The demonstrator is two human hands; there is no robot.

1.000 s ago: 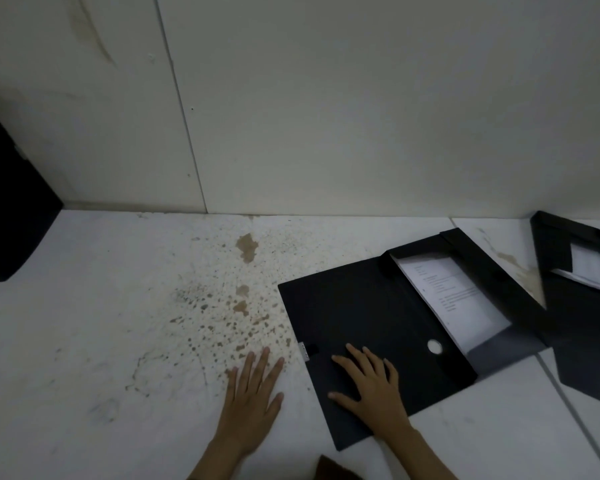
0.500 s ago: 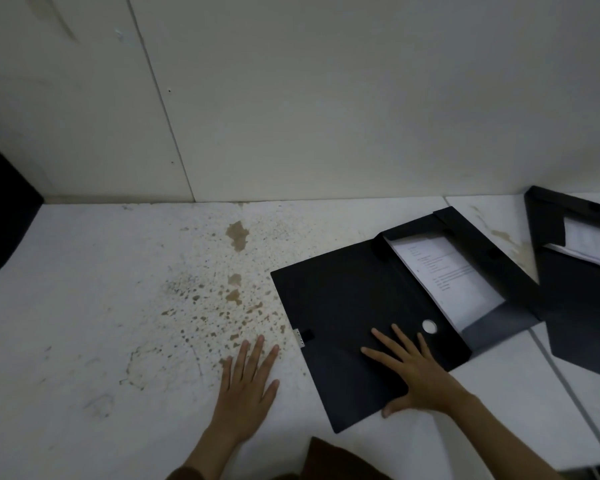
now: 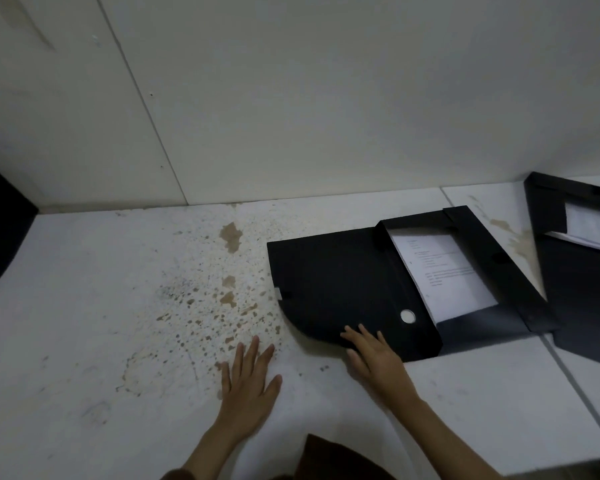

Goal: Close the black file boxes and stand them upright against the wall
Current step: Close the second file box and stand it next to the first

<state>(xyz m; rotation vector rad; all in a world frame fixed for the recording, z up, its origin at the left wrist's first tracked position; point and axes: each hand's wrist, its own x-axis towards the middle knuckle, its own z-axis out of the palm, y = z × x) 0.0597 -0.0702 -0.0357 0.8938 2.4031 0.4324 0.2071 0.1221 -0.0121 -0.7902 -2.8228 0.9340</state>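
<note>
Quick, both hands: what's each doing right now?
Left hand: open, flat on the floor, holding nothing.
Right hand: open, fingers on the file box lid edge.

Black box (image 3: 343, 289) at centre right holds white paper (image 3: 444, 271) with dark print lines; a second black box (image 3: 582, 299) at right edge. White floor (image 3: 84, 306) speckled brown at centre. Off-white wall (image 3: 326, 98).

right hand (image 3: 378, 356) lifts open file box (image 3: 343, 289) lid; left hand (image 3: 248, 382) flat.

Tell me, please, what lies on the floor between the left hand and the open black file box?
In the head view, only stained floor: brown spots lie between the left hand and the open file box. No object is there.
</note>
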